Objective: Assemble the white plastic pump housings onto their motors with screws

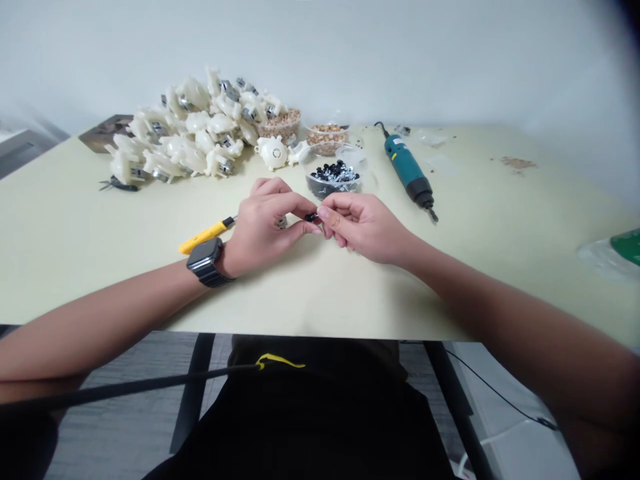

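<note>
Where the hands meet: just above the centre of the frame, a small black part point(311, 217) sits between the fingertips of the left hand point(265, 227) and the right hand point(357, 227), raised over the table point(320, 300).
Grip, left: thumb and forefinger pinched on the black part, coming from its left; something pale shows by the palm, too hidden to name.
Grip, right: thumb and forefinger closed about the part's right end, where a glint of metal shows; its exact shape is too small to tell.
Long axis: the part appears to lie roughly crosswise in the frame, its ends toward the two hands; neither hand is clearly nearer.
Bowl of black and silver pieces point(334, 181): just beyond the fingertips, toward the top of the frame.
Yellow-handled tool point(203, 238): left of centre, beside the watch point(206, 259), slanting up toward the left hand.
Teal rotary tool point(407, 167): upper right, tip pointing down and right.
Cream plastic castings point(187, 133): heaped at upper left.
</note>
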`<state>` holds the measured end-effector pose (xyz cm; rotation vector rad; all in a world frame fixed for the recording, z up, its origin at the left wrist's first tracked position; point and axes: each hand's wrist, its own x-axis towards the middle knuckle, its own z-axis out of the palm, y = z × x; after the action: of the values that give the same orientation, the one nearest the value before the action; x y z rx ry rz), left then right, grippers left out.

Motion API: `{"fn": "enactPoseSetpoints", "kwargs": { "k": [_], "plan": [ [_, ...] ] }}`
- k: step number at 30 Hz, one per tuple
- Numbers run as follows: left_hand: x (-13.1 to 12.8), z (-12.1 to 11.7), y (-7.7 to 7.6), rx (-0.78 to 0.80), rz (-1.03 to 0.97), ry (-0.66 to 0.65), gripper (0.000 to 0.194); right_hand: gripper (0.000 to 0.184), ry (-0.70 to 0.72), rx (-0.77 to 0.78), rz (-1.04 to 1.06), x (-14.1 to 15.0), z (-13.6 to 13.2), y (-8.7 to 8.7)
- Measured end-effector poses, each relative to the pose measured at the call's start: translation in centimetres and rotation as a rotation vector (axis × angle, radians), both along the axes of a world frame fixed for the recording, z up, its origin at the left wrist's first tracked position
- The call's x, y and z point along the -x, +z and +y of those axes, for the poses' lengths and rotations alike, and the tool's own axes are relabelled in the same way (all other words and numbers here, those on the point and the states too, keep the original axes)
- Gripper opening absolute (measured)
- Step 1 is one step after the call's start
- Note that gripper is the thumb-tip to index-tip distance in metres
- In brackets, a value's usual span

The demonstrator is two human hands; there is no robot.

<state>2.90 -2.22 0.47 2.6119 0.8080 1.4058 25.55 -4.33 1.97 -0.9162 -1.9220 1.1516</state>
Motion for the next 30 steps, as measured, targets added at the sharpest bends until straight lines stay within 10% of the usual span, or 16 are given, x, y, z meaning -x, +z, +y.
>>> {"fn": "enactPoseSetpoints", "kwargs": {
  "k": [9, 19, 30],
  "plan": [
    [0.1, -0.5, 0.1, -0.061, 0.030, -0.066, 0.029, 0.048, -0.014, -0.091, 0.019, 0.0, -0.1, -0.1],
    [0.9, 2.0, -0.3, -0.342, 0.241, -0.114, 0.024, 0.045, 0.068, 0.315, 0.200, 0.1, -0.6, 0.3],
    [0.8, 1.3, 0.2, -0.348, 0.237, -0.071, 0.035, 0.048, -0.030, -0.029, 0.160, 0.9, -0.7, -0.8]
  ]
}}
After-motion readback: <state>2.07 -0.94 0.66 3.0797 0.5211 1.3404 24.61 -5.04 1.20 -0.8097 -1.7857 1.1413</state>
